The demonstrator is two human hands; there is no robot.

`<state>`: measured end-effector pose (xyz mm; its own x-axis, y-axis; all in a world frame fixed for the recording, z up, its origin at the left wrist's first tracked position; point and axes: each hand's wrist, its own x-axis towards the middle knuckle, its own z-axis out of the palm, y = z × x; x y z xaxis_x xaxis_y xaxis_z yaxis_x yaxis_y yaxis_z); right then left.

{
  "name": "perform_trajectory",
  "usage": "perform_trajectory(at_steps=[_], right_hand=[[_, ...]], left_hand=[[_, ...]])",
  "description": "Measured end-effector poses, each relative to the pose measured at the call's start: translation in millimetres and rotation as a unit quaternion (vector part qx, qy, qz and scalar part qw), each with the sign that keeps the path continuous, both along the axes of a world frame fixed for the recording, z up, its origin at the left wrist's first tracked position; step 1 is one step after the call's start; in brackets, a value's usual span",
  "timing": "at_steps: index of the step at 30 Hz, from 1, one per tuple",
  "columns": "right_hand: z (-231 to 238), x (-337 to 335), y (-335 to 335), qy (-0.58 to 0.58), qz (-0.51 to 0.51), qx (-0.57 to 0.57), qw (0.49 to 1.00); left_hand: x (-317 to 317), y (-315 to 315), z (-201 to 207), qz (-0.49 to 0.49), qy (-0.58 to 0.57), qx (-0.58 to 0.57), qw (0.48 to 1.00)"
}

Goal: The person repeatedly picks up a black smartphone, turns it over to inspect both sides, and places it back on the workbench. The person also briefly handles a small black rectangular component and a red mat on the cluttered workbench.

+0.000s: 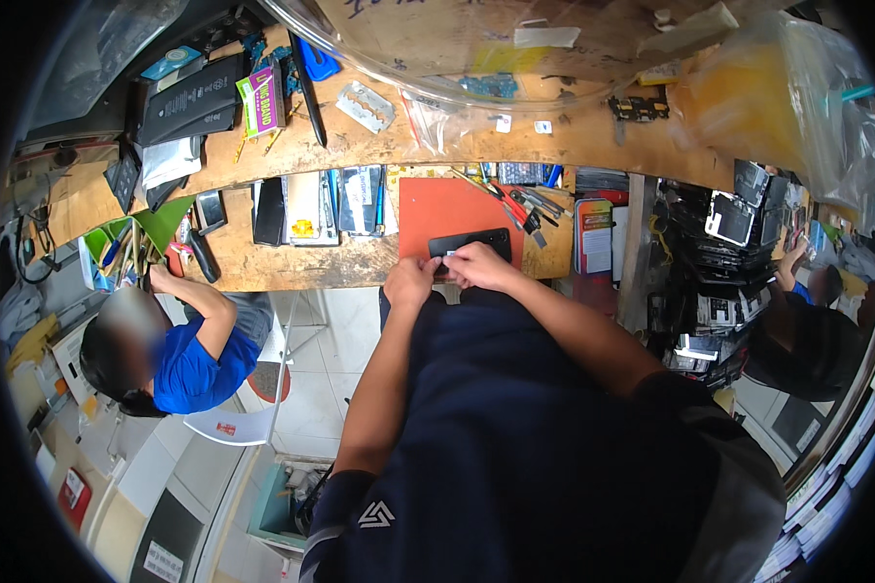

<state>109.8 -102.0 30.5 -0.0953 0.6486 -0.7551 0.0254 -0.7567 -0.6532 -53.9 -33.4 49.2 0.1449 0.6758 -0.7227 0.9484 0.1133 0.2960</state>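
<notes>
Black slab-shaped phone (472, 241) lies at 5 o'clock on flat orange-red mat (428, 209), atop worn wooden counter (311, 272); left hand (413, 280) and right hand (481, 266) meet at its 7 o'clock edge, each grip pinched, contents too small to tell. Judged step: fine fingertip work, calling next for steady, light pressure. Toward 10 o'clock, magenta-and-green box (262, 102) carries large print.

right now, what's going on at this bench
A person's left hand and right hand are close together at the near edge of a dark, phone-shaped device on an orange mat; anything pinched between their fingers is too small to tell. Hand tools lie around the mat's far right corner, and a co-worker in blue is farther left at the wooden bench.
</notes>
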Motion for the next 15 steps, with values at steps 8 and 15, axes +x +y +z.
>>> perform_trajectory(at_steps=[8, 15], right_hand=[[-5, -34, 45, -0.093, -0.075, -0.193, 0.974], [-13, -39, 45, -0.143, -0.06, -0.198, 0.968]], left_hand=[[-44, 5, -38, 0.215, -0.075, -0.147, 0.963], [-16, -5, -26, 0.163, -0.069, -0.175, 0.968]])
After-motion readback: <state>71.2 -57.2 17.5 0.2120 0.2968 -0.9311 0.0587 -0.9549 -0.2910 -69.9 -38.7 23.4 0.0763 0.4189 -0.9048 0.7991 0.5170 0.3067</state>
